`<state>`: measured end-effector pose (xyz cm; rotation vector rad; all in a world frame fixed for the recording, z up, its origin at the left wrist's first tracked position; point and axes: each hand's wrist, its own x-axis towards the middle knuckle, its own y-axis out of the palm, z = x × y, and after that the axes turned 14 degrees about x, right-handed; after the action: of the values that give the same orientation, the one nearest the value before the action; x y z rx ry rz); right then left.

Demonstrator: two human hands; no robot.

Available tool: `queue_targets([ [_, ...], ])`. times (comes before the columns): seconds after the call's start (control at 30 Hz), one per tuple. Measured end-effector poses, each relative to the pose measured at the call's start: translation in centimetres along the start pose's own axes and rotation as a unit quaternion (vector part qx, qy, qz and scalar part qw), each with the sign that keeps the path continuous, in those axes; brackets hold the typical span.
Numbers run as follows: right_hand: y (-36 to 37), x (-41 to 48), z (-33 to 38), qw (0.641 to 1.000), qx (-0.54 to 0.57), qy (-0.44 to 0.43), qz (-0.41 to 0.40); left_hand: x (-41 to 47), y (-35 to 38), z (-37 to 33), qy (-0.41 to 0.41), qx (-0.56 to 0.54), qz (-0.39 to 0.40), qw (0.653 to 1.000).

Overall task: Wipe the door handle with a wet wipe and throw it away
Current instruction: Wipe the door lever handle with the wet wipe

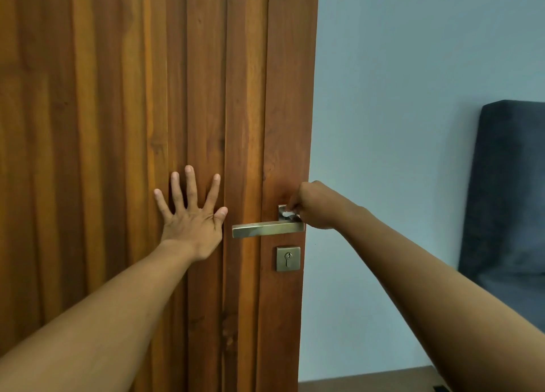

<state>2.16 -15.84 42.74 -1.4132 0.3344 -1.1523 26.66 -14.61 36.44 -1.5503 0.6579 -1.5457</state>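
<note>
A brass lever door handle (265, 229) juts leftward from its square plate near the right edge of a brown wooden door (118, 97). My right hand (315, 204) is closed on a small white wet wipe (288, 214) and presses it against the plate at the handle's pivot end. Only a bit of the wipe shows below the fingers. My left hand (191, 214) lies flat on the door with its fingers spread, just left of the lever's tip and apart from it.
A square brass keyhole plate (288, 259) sits below the handle. Right of the door edge is a pale blue wall (398, 97). A dark blue upholstered piece of furniture (513, 200) stands at the far right. A strip of brown floor (368, 383) shows at the bottom.
</note>
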Motion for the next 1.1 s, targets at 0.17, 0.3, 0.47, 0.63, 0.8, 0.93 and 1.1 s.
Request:
queue_targets([
  [0.17,-0.1,-0.1,-0.2,1.000,0.020,0.005,-0.001,-0.3,-0.2,0.1,-0.010,0.013,-0.025,1.000],
  [0.3,0.0,-0.2,-0.4,0.999,0.043,0.009,-0.002,0.1,-0.5,0.0,-0.004,0.008,0.007,1.000],
  [0.47,-0.4,-1.2,-0.1,0.997,0.073,0.014,-0.010,0.2,-1.4,0.1,0.005,0.005,0.050,0.999],
  [0.63,-0.6,-2.1,0.5,0.994,0.101,0.035,-0.010,-0.1,-1.6,0.1,-0.002,0.012,0.055,0.998],
  [0.8,-0.6,-2.4,1.0,0.993,0.100,0.054,-0.013,-0.1,-1.8,0.2,0.003,0.004,0.063,0.998],
  [0.93,-0.8,-2.8,1.5,0.994,0.092,0.058,-0.022,-0.1,-1.8,0.3,0.008,-0.002,0.063,0.998],
  [1.1,0.0,-2.8,2.7,0.996,0.040,0.074,-0.040,-0.1,-1.7,0.3,0.010,-0.013,0.063,0.998],
])
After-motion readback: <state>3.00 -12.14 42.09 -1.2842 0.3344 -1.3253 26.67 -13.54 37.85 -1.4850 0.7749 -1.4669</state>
